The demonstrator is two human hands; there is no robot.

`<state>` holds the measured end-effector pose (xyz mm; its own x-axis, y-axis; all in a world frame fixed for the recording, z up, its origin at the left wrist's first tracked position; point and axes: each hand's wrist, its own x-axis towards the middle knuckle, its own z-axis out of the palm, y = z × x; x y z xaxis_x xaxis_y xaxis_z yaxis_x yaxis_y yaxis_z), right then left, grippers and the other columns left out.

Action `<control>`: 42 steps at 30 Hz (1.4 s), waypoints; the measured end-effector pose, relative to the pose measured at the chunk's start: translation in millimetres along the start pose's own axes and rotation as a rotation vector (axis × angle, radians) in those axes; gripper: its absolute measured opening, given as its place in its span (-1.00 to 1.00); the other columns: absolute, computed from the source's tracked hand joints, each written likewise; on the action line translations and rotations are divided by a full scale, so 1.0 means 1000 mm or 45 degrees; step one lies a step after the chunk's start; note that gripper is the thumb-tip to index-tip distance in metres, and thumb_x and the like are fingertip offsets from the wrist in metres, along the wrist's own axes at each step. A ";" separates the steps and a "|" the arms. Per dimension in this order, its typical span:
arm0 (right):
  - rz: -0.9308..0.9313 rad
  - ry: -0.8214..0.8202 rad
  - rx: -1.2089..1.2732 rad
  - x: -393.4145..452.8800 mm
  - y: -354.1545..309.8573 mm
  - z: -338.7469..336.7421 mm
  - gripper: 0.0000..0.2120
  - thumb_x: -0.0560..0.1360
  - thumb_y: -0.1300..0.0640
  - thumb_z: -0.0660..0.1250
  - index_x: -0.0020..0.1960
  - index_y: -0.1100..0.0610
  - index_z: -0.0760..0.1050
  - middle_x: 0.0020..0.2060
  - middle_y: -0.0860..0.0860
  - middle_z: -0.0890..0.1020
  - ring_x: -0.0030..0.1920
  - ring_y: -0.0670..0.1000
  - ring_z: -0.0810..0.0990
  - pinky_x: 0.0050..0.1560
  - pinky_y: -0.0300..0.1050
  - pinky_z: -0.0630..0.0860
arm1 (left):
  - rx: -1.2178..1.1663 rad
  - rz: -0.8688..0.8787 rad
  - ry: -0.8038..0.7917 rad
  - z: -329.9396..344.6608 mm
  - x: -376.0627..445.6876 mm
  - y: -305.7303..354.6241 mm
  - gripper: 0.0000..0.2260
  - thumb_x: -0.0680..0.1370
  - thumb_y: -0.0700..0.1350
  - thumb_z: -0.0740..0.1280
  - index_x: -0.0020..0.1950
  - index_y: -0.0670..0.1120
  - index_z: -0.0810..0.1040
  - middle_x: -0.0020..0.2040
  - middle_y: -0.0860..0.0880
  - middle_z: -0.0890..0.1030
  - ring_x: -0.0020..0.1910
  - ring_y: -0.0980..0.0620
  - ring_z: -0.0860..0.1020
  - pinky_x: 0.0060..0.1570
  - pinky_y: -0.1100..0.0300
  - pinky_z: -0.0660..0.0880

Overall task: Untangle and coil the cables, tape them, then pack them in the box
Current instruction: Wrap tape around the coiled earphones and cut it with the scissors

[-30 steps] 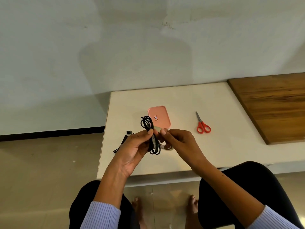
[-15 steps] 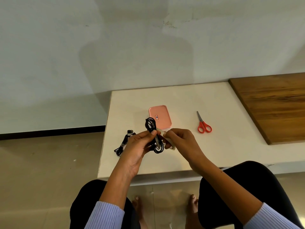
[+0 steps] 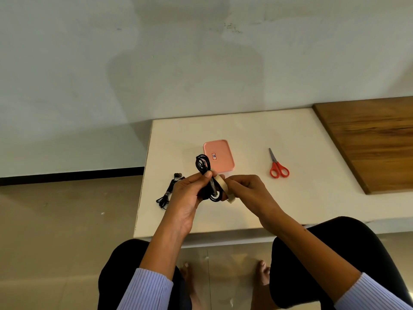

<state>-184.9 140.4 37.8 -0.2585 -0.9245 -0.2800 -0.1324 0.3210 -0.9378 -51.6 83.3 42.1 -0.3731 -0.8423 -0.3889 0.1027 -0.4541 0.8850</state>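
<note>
Here, coiled cable (image 3: 204, 168) in left hand (image 3: 190, 193)

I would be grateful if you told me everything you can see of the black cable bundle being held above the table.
The black cable is a thin, rubbery-looking cord wound into a long narrow coil of several loops. It stands roughly upright in the air above the white table, in front of the pink box. The left hand pinches its middle; loops stick out above and below. The right hand presses a beige tape roll against it.
</note>
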 end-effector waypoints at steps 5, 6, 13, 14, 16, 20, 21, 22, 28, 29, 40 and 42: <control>0.027 0.047 0.055 -0.001 -0.001 0.001 -0.68 0.55 0.19 0.17 -0.26 0.23 0.62 -0.42 -0.01 0.63 -0.37 -0.19 0.53 -0.21 -0.39 0.46 | -0.006 -0.021 0.042 -0.003 0.000 0.000 -0.84 0.51 -0.17 0.33 -0.19 -0.07 0.71 -0.12 -0.08 0.71 -0.02 -0.07 0.61 0.14 0.00 0.47; 0.034 0.059 0.061 -0.001 -0.002 0.002 -0.67 0.55 0.21 0.17 -0.29 0.22 0.60 -0.44 -0.04 0.61 -0.40 -0.21 0.52 -0.26 -0.44 0.45 | -0.010 -0.026 0.047 -0.003 0.000 0.000 -0.83 0.51 -0.17 0.33 -0.21 -0.06 0.71 -0.14 -0.07 0.71 -0.04 -0.06 0.61 0.13 0.01 0.47; 0.012 -0.062 0.044 -0.001 -0.003 0.001 -0.67 0.56 0.18 0.17 -0.21 0.19 0.67 -0.32 0.10 0.66 -0.30 -0.12 0.54 -0.08 -0.15 0.48 | -0.122 -0.080 0.076 -0.004 0.003 0.000 -0.87 0.54 -0.20 0.30 -0.10 -0.17 0.64 -0.21 -0.06 0.70 -0.24 0.03 0.64 -0.19 0.22 0.53; 0.011 -0.075 0.041 -0.001 -0.003 0.000 -0.67 0.57 0.18 0.17 -0.19 0.18 0.67 -0.33 0.06 0.66 -0.30 -0.13 0.54 -0.09 -0.17 0.47 | -0.128 -0.076 0.070 -0.005 0.004 0.000 -0.87 0.54 -0.19 0.29 -0.10 -0.18 0.63 -0.22 -0.06 0.70 -0.28 0.04 0.64 -0.22 0.23 0.54; 0.014 -0.089 0.030 -0.001 -0.005 -0.001 -0.68 0.58 0.19 0.17 -0.17 0.17 0.68 -0.36 -0.02 0.65 -0.31 -0.17 0.53 -0.10 -0.22 0.46 | -0.136 -0.079 0.070 -0.006 0.004 0.000 -0.87 0.55 -0.18 0.29 -0.09 -0.18 0.63 -0.22 -0.05 0.70 -0.29 0.07 0.64 -0.22 0.22 0.52; 0.018 -0.101 0.033 0.000 -0.006 0.000 -0.68 0.57 0.22 0.17 -0.15 0.19 0.68 -0.35 -0.01 0.65 -0.31 -0.17 0.52 -0.12 -0.22 0.45 | -0.158 -0.106 0.089 -0.007 0.006 -0.001 -0.87 0.55 -0.18 0.29 -0.09 -0.17 0.63 -0.22 -0.05 0.70 -0.24 0.05 0.63 -0.18 0.21 0.51; 0.011 -0.104 0.032 0.000 -0.006 0.000 -0.69 0.56 0.24 0.17 -0.15 0.19 0.68 -0.32 0.02 0.66 -0.31 -0.17 0.52 -0.12 -0.22 0.45 | -0.166 -0.114 0.096 -0.007 0.007 -0.001 -0.87 0.55 -0.18 0.29 -0.09 -0.17 0.62 -0.21 -0.06 0.70 -0.23 0.04 0.63 -0.19 0.21 0.51; 0.001 -0.109 0.021 0.000 -0.006 0.000 -0.70 0.55 0.26 0.17 -0.14 0.18 0.69 -0.29 0.03 0.67 -0.30 -0.17 0.53 -0.13 -0.22 0.46 | -0.177 -0.120 0.102 -0.008 0.007 -0.001 -0.87 0.54 -0.18 0.29 -0.10 -0.17 0.62 -0.18 -0.08 0.70 -0.20 0.01 0.63 -0.18 0.20 0.51; -0.021 -0.141 0.039 -0.002 -0.006 0.001 -0.66 0.55 0.27 0.13 -0.17 0.17 0.67 -0.31 -0.05 0.67 -0.27 -0.15 0.53 -0.14 -0.26 0.45 | -0.193 -0.108 0.077 -0.009 0.006 0.001 -0.87 0.54 -0.19 0.29 -0.12 -0.17 0.61 -0.20 -0.09 0.70 -0.25 0.02 0.63 -0.23 0.23 0.51; -0.008 -0.119 0.055 -0.002 -0.006 0.001 -0.65 0.56 0.24 0.12 -0.18 0.18 0.66 -0.33 -0.04 0.66 -0.28 -0.14 0.52 -0.14 -0.26 0.45 | -0.185 -0.102 0.075 -0.008 0.006 0.000 -0.87 0.54 -0.19 0.29 -0.13 -0.17 0.62 -0.25 -0.06 0.69 -0.29 0.04 0.62 -0.24 0.24 0.52; 0.008 -0.156 0.054 0.004 -0.001 -0.001 -0.68 0.55 0.28 0.16 -0.10 0.10 0.69 -0.18 0.11 0.69 -0.21 -0.07 0.54 -0.02 -0.11 0.50 | -0.321 -0.186 0.147 -0.009 0.011 -0.002 -0.89 0.52 -0.22 0.32 -0.12 -0.22 0.62 -0.20 -0.14 0.69 -0.12 -0.12 0.63 -0.29 0.13 0.60; -0.001 -0.216 0.086 0.005 0.000 -0.003 -0.68 0.52 0.33 0.17 -0.04 0.11 0.68 -0.15 0.12 0.69 -0.17 -0.04 0.56 0.04 -0.05 0.52 | -0.351 -0.215 0.145 -0.010 0.011 -0.001 -0.89 0.52 -0.22 0.32 -0.12 -0.22 0.62 -0.17 -0.17 0.69 -0.14 -0.13 0.64 -0.34 0.16 0.60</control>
<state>-189.1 136.5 36.7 -0.0922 -0.9480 -0.3045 -0.0668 0.3110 -0.9481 -46.5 71.2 34.0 -0.3023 -0.7684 -0.5640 0.2996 -0.6383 0.7091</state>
